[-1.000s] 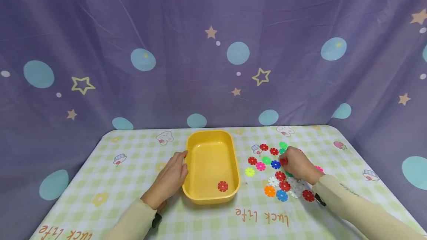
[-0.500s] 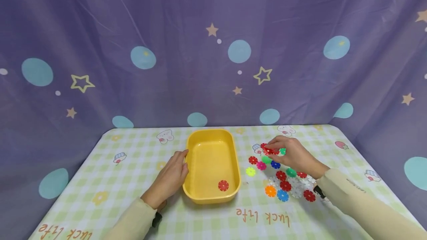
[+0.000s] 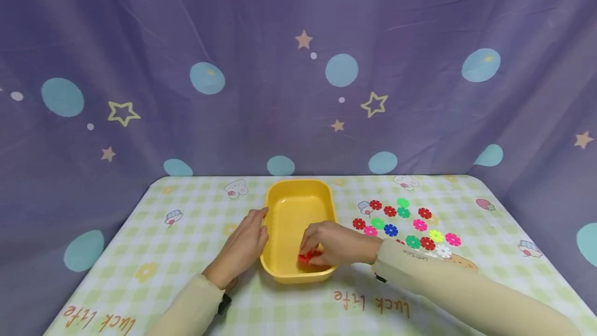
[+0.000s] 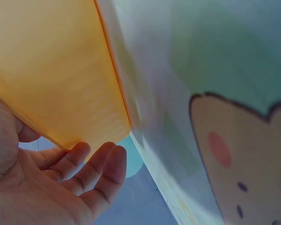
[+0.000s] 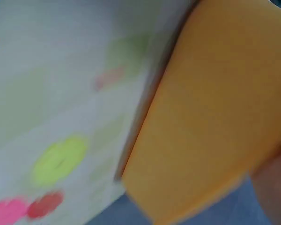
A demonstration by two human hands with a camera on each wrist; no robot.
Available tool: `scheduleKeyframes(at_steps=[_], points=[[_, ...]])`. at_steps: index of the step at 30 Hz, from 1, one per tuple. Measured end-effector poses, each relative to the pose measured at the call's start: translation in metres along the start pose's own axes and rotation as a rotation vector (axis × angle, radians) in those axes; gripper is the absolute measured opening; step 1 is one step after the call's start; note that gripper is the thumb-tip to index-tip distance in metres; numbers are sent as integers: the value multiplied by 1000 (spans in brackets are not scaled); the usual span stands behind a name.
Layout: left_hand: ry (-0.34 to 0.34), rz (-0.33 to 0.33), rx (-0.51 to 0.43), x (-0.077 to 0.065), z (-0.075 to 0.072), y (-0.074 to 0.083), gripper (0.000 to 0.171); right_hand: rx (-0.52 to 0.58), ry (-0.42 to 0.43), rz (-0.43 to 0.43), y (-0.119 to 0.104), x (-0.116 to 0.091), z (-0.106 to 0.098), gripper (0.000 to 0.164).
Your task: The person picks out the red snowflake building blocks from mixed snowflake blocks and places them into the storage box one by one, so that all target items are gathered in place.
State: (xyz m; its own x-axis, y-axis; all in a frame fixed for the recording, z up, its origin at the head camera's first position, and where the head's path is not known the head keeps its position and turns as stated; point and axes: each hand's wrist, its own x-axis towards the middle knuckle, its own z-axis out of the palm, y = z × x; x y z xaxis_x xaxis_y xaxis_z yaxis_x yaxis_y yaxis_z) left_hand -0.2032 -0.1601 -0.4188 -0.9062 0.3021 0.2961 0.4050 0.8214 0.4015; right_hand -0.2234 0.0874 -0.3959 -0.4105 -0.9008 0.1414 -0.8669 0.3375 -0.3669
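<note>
A yellow plastic tray [image 3: 298, 209] stands on the table. My left hand [image 3: 244, 242] is at its left side, thumb and index finger at the rim. In the left wrist view that hand [image 4: 61, 187] has loosely bent, spread fingers, the fingertips against the tray's wall [image 4: 61, 61]. My right hand [image 3: 333, 242] reaches over the right rim, low inside the tray near its front. It pinches a red snowflake disc [image 3: 305, 258] there; the fingers partly cover the red. In the right wrist view the tray's outer wall [image 5: 210, 108] hides most of the hand.
Several loose snowflake discs lie to the right of the tray, among them a blue one [image 3: 391, 230], a yellow one [image 3: 436, 236] and a white one [image 3: 443, 251]. My right sleeve [image 3: 434, 279] covers part of them. A purple curtain [image 3: 242, 128] hangs behind the checked tablecloth [image 3: 196, 232].
My right hand has taken a red disc from the spread pieces, passed over other red ones and moved left into the tray. The left hand stays at the tray's left side.
</note>
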Motion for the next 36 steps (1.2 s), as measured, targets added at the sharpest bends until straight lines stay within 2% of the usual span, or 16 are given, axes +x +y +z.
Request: scheduleKeyframes(at_steps=[4, 6, 13, 20, 23, 25, 27, 29, 30, 32, 34, 36], points=[[-6, -12, 6, 1, -1, 1, 44, -6, -52, -8, 4, 24, 9, 16], [-9, -17, 6, 0, -2, 1, 44, -3, -57, 22, 9, 29, 9, 13], [-11, -10, -5, 2, -3, 3, 44, -44, -72, 105, 23, 26, -4, 7], [0, 6, -16, 1, -2, 1, 44, -94, -97, 277, 20, 27, 0, 27], [5, 11, -21, 2, -1, 2, 44, -116, -79, 315, 17, 26, 2, 32], [4, 9, -25, 2, -1, 3, 44, -122, -79, 333, 16, 25, 0, 30], [0, 2, -24, 2, 0, 4, 44, -116, -73, 348, 13, 22, -4, 20], [-5, -6, -19, 2, 0, 3, 44, -93, -35, 354, 11, 17, -12, 7], [-6, -9, -19, 2, 0, 3, 44, -84, -7, 358, 11, 13, -17, 6], [-11, -15, -18, 1, 0, 2, 45, -68, 83, 358, 11, 2, -30, 16], [-13, -20, -18, 1, 0, 2, 45, -56, 180, 366, 14, -14, -45, 18], [-17, -27, -22, 1, 0, 2, 45, -57, 241, 406, 19, -36, -57, 18]])
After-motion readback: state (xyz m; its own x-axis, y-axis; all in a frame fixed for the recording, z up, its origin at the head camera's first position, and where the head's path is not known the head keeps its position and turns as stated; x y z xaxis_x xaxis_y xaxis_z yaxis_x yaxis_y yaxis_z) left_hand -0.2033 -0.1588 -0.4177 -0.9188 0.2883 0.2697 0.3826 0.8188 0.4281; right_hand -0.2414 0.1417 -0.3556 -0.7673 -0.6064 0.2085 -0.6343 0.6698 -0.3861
